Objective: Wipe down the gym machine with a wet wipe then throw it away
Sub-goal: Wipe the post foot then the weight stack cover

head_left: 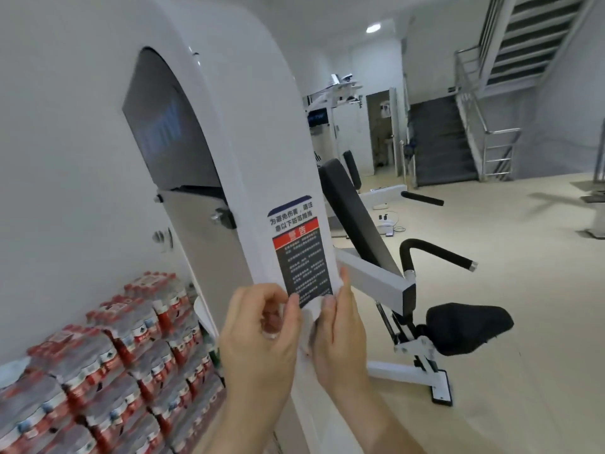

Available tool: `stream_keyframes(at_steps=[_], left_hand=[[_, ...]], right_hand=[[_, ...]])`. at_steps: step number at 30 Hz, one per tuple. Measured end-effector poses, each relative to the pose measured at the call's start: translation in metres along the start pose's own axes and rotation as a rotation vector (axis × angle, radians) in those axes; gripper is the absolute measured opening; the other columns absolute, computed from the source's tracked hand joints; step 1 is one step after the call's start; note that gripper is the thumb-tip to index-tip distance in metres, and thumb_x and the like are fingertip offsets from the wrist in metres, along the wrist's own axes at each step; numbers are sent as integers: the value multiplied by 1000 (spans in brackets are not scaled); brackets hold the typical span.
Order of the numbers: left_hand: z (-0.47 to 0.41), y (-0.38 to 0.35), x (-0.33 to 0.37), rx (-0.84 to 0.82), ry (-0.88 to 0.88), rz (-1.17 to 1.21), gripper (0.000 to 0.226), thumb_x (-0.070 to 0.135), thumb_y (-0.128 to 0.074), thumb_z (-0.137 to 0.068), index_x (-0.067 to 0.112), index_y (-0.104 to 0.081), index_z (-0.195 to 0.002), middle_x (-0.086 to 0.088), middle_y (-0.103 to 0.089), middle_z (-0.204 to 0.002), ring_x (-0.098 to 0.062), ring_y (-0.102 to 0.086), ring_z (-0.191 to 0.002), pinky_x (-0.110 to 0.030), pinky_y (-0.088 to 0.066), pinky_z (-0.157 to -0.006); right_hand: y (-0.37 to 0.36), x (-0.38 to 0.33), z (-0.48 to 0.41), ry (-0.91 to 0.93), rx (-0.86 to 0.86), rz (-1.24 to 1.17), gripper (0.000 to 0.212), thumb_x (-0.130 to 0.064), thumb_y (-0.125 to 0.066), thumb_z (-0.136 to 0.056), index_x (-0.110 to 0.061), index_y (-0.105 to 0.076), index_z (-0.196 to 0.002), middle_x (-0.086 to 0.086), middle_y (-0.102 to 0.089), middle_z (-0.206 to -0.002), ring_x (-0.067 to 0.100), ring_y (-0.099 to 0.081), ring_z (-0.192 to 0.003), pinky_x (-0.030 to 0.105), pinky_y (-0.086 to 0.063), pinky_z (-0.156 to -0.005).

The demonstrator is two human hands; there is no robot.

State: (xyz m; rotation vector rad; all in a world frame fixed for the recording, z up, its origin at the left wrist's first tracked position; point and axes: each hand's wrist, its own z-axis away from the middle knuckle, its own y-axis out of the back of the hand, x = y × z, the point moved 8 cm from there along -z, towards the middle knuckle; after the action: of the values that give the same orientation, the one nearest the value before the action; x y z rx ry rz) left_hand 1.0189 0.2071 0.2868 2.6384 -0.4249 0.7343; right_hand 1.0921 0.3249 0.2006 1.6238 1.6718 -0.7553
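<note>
- The left hand (262, 326) and the right hand (340, 332) each pinch an edge of the wet wipe (311, 317), fingers curled.
- The wipe is stretched between them, at the lower edge of the warning sticker (299, 253) on the white gym machine (248, 126).
- Stacked packs of bottled water (108, 362) stand left of and below the sticker.

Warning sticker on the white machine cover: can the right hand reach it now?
Probably yes. The right hand is at the lower edge of the warning sticker with nothing between, though it and the left hand both pinch the wet wipe.
</note>
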Motion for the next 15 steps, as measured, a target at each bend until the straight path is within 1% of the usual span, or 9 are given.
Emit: stream_keyframes(at_steps=[2,3,4,6,8,10,12,14,15], left_hand=[[3,0,-14,15,150,118,32,1,-72,-79,26,-53,-80,13,-55,-75,-8,-53,-65,-16,-43,-58],[4,-1,-22,15,255,209,34,-3,-70,-78,26,-52,-81,14,-55,-74,-7,-51,-63,-18,-44,-59],[3,-3,-30,10,340,305,34,-7,-68,-79,24,-52,-83,13,-55,-72,-10,-51,-64,-22,-45,-62],[1,-4,-41,-9,460,484,26,-7,-65,-81,17,-56,-87,0,-56,-74,-18,-53,-67,-33,-47,-63],[0,-5,-46,-41,535,622,14,3,-65,-79,11,-61,-89,-12,-58,-75,-22,-56,-63,-33,-48,-58],[-4,-2,-49,-39,554,643,11,2,-62,-82,9,-62,-90,-15,-60,-77,-21,-58,-61,-36,-48,-59],[-13,4,-46,1,510,604,16,-5,-54,-93,9,-62,-92,-5,-67,-78,-15,-61,-64,-36,-48,-63],[-24,11,-34,42,445,596,22,-4,-45,-96,10,-62,-93,5,-69,-75,-9,-65,-66,-29,-50,-63],[-30,13,-28,58,419,581,23,-3,-43,-97,10,-61,-92,6,-68,-74,-7,-65,-65,-26,-50,-62]], right_hand=[[2,-22,-10,19,19,24,71,-63,-16,-95,-24,-16,-154,-2,-46,-139,14,-50,-120,41,-47,-97],[3,-43,-21,63,41,41,74,-62,-18,-95,-19,-15,-154,1,-42,-143,15,-45,-127,40,-43,-103],[4,-66,-34,121,65,57,77,-61,-19,-95,-13,-13,-155,6,-36,-149,18,-39,-134,40,-38,-108],[3,-111,-61,225,119,115,79,-56,-23,-97,-3,-11,-153,17,-25,-156,27,-27,-142,39,-25,-118],[1,-143,-82,300,175,185,77,-51,-25,-98,3,-12,-152,23,-18,-157,30,-19,-145,35,-14,-120],[-4,-156,-85,362,188,225,75,-50,-22,-100,4,-12,-151,23,-11,-160,30,-10,-149,38,-10,-122],[-10,-147,-66,422,126,267,78,-52,-18,-101,5,-8,-152,20,-2,-162,30,-1,-151,44,-9,-122],[-14,-130,-42,491,76,314,81,-55,-20,-101,6,-7,-151,20,0,-162,32,0,-150,48,-11,-119],[-14,-126,-39,504,78,328,83,-57,-21,-100,6,-6,-152,19,1,-162,33,0,-150,48,-11,-119]])
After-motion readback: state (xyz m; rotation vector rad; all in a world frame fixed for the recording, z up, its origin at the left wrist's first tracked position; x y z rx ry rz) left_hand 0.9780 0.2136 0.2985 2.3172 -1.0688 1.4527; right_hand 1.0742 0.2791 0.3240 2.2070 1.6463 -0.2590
